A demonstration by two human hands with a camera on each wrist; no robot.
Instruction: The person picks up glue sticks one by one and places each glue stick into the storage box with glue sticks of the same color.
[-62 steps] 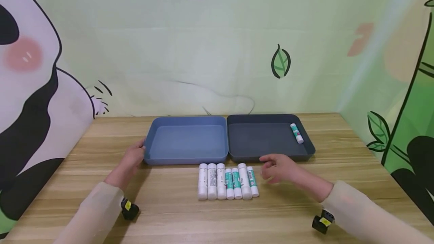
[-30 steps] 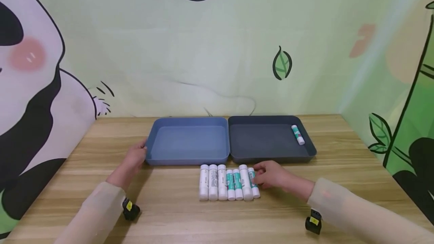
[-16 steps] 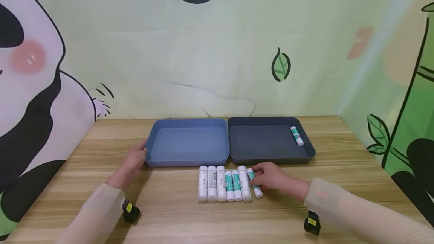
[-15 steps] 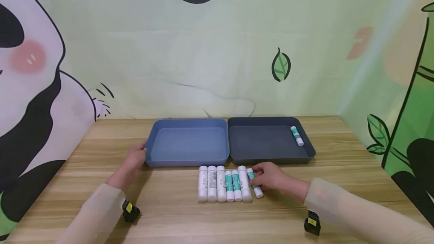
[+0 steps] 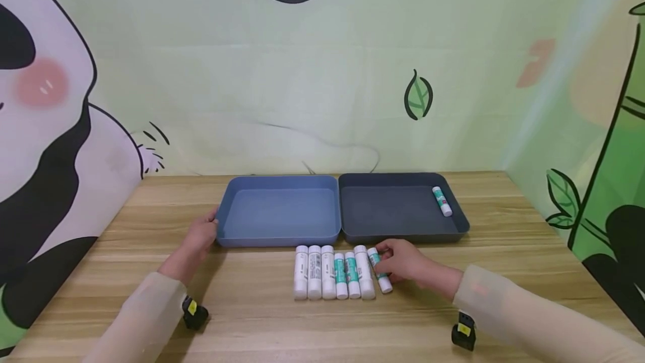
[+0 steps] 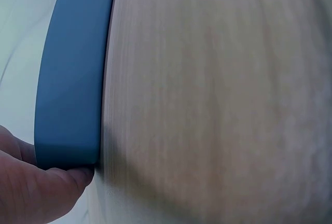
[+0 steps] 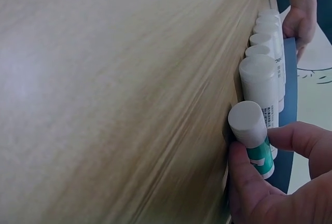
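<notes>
My right hand [image 5: 403, 260] pinches a small green-and-white glue stick [image 7: 247, 123] between thumb and fingers at the right end of a row. That stick lies slanted, its top close to the neighbouring large white glue stick [image 5: 364, 272]. Further left in the row lie two small green-labelled glue sticks [image 5: 352, 275] and several large white ones [image 5: 314, 272]. My left hand [image 5: 200, 235] holds the left side of the blue tray [image 5: 277, 238], with fingertips against its wall in the left wrist view. Its farther fingers are partly hidden.
A dark grey tray [image 5: 403, 237] stands right beside the blue one, near the back of the wooden table [image 5: 252, 318]. One small green-and-white glue stick [image 5: 442, 201] lies inside it at the right. Behind the table rises a printed backdrop [image 5: 322, 71].
My right hand has come left and down from the dark tray's front edge and taken hold of the rightmost small glue stick, which now slants away from the row. The left hand stays put.
</notes>
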